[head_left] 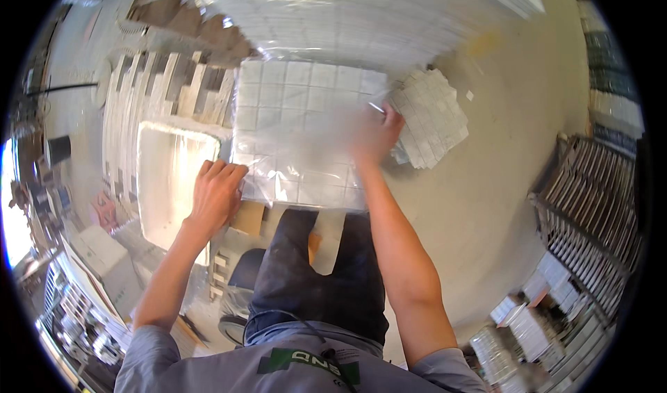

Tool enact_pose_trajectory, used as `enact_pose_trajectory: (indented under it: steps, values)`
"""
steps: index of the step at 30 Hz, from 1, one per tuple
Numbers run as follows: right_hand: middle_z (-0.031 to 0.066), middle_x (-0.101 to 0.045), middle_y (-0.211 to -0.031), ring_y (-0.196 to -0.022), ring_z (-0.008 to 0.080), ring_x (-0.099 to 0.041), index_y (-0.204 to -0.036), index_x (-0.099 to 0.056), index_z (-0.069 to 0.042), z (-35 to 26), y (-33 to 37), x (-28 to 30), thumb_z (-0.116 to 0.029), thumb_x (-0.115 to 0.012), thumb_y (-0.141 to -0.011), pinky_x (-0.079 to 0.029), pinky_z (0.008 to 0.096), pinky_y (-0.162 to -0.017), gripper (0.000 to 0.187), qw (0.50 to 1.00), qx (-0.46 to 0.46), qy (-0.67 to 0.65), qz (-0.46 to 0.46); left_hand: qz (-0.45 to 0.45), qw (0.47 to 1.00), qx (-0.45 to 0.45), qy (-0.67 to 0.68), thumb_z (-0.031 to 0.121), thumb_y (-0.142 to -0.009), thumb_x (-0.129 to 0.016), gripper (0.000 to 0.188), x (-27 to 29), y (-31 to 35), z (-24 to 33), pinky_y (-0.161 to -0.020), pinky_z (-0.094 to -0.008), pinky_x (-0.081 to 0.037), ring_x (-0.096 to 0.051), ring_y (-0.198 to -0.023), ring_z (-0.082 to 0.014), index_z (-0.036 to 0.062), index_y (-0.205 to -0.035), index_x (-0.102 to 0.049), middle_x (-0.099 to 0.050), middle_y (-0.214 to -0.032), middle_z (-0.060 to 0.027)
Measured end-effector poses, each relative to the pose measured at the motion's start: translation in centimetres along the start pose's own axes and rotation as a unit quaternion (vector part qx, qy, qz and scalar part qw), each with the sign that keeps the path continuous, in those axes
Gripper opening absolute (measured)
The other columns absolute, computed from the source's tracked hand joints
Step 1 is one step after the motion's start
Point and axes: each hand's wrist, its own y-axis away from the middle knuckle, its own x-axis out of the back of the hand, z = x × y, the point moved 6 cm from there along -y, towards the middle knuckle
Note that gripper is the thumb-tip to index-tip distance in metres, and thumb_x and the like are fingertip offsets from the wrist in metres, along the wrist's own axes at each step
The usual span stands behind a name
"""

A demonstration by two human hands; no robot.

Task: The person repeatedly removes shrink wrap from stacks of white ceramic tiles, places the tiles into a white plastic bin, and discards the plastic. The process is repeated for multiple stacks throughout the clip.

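Observation:
In front of me lies a square stack of pale tile sheets [278, 101], gridded into small squares and covered by shiny clear plastic film [267, 184]. The fingers of my left hand [217, 193] are bent closed on the film at the stack's near left corner. Over the right side of the stack, my right hand [381, 137] is closed around a thin, light-coloured stick-like tool [376, 107]; its exact kind is too small to tell. A blurred patch hides part of that hand and the middle of the stack. Beyond it sit loose tile sheets [431, 118], piled askew.
A large film-wrapped stack [333, 28] rises at the far side. Wooden pallets [160, 80] and a deep whitish tub [156, 184] stand to the left. At right is a slatted metal rack [587, 212], with wrapped packs [517, 337] nearer. Cardboard boxes [104, 257] are at lower left.

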Motion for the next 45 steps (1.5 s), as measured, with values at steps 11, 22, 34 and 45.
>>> enact_pose_trajectory:
  steps: [11,22,34,45]
  values:
    - [0.0073,-0.051,-0.098,-0.082,0.0205,-0.051,-0.108,-0.059,-0.005,1.0,-0.6,0.0,-0.031,-0.073,-0.077,-0.044,0.0333,-0.074,0.042,0.998,-0.052,-0.018,-0.038,-0.105,0.979,-0.127,-0.119,0.007,-0.078,-0.056,0.021,-3.0,0.6,-2.3,-0.105,-0.0437,-0.032,-0.048,-0.118,-0.0279,0.0105,-0.095,-0.068,-0.059,-0.117,-0.0087]
    - [0.0093,-0.054,-0.099,-0.081,0.0183,-0.052,-0.110,-0.059,0.002,1.4,-1.9,0.4,-0.028,-0.073,-0.077,-0.046,0.0324,-0.074,0.046,0.984,-0.105,-0.050,-0.133,0.036,0.988,0.095,0.117,0.027,-0.080,-0.069,0.035,-2.1,-3.2,-2.5,-0.082,-0.0436,-0.045,-0.055,-0.094,-0.0350,0.0040,-0.103,-0.058,-0.059,-0.099,-0.0164]
    - [0.0042,-0.060,-0.078,-0.070,0.0125,-0.052,-0.102,-0.064,0.006,0.3,-3.8,0.9,-0.014,-0.070,-0.078,-0.045,0.0265,-0.067,0.032,0.980,-0.076,-0.102,-0.154,0.032,0.941,0.258,0.218,0.010,-0.070,-0.072,0.081,-5.5,-2.3,-5.4,-0.098,-0.0413,-0.040,-0.047,-0.118,-0.0380,0.0039,-0.140,-0.031,-0.045,-0.130,-0.0205]
    - [0.0044,-0.062,-0.081,-0.072,0.0118,-0.055,-0.092,-0.066,0.006,-0.6,-4.1,1.6,-0.011,-0.066,-0.080,-0.046,0.0263,-0.069,0.020,0.987,-0.045,-0.073,-0.139,0.030,0.909,0.337,0.243,0.009,-0.073,-0.065,0.030,-6.4,0.5,-7.3,-0.074,-0.0406,-0.049,-0.060,-0.085,-0.0342,0.0017,-0.100,-0.055,-0.062,-0.092,-0.0160]
